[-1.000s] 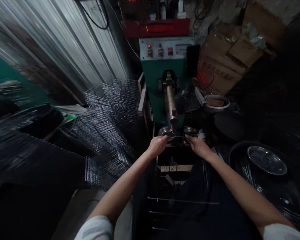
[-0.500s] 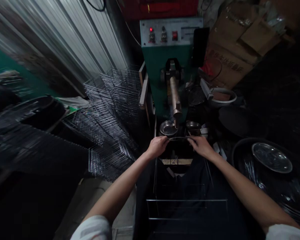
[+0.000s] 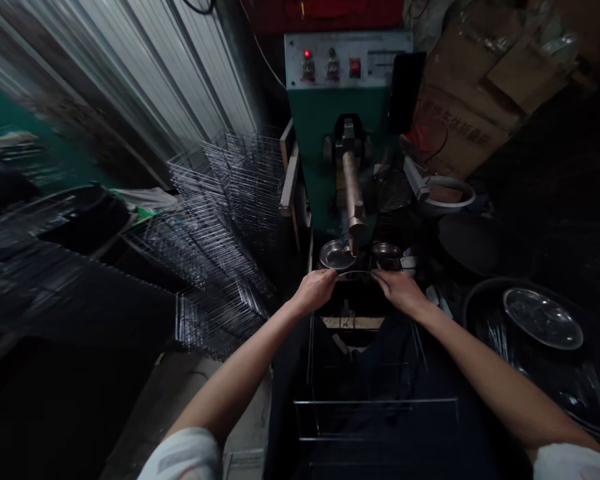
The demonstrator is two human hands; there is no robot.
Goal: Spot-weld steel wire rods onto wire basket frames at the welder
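- I see the left hand [image 3: 316, 291] with its fingers bent and brought together, pinching the left end of the wire [image 3: 356, 272] at the fingertips.
- I see the right hand [image 3: 399, 291] pinching the right end of the same wire between thumb and fingers; its exact grip is too dark for me to tell.
- The wire lies between the two hands, thin and slightly bowed, with its middle a little higher than its ends.
- Beyond the wire I have the arm [image 3: 351, 183] of the green machine [image 3: 310, 133]; its tip appears above the wire, with a visible gap.
- One dish [image 3: 336, 255] is just past the left hand, and a second dish [image 3: 387, 252] is just past the right hand. Whether the hands touch them, I cannot tell.
- Nearer to me, below both hands, a wire frame [image 3: 375, 402] stands out against the dark clothing.
- To the left of the left hand, well apart, are the stacked racks [image 3: 210, 220].
- On the machine's panel [image 3: 370, 77], a red lamp [image 3: 307, 53] is lit.
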